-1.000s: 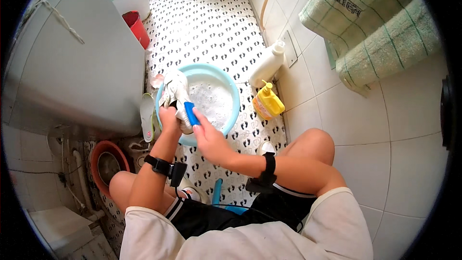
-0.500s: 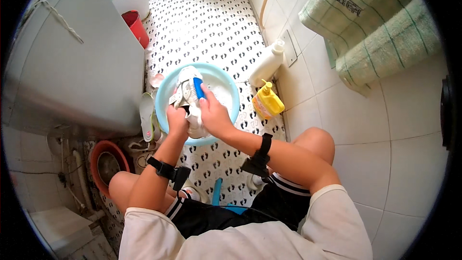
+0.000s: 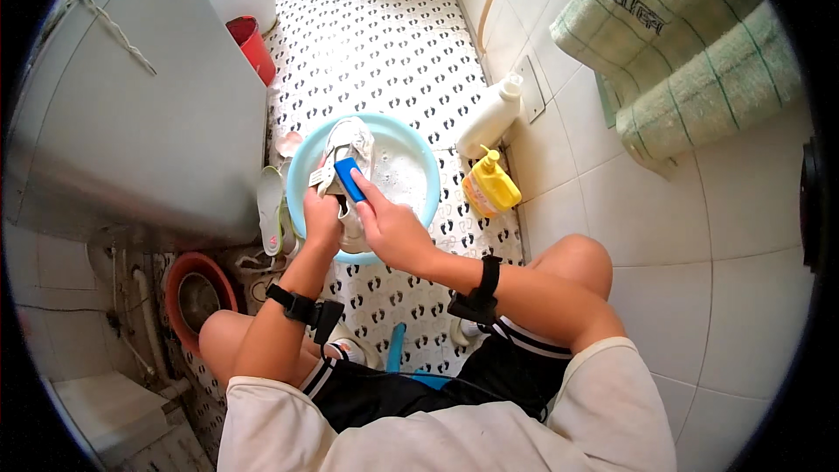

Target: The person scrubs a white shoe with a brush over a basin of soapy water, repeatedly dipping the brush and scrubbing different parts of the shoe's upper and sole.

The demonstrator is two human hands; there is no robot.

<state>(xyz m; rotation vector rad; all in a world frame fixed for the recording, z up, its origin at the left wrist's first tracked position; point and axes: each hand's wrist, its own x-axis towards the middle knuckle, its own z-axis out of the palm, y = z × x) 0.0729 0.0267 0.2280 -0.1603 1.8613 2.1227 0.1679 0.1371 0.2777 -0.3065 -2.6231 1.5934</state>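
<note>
A white shoe is held over a light blue basin of sudsy water. My left hand grips the shoe near its opening, the fingers partly hidden by it. In my right hand is a brush with a blue back, pressed against the top of the shoe around its tongue and straps. The brush's bristles are hidden beneath its back.
Right of the basin stand a yellow pump bottle and a white bottle by the tiled wall. On the left are a pale insole, an orange-red basin, a red bucket and a large grey cabinet. A green towel hangs at right.
My right hand has brought the brush from the shoe's right side onto its top, nearer me, and the brush is now tilted. My left hand keeps its hold on the shoe.
</note>
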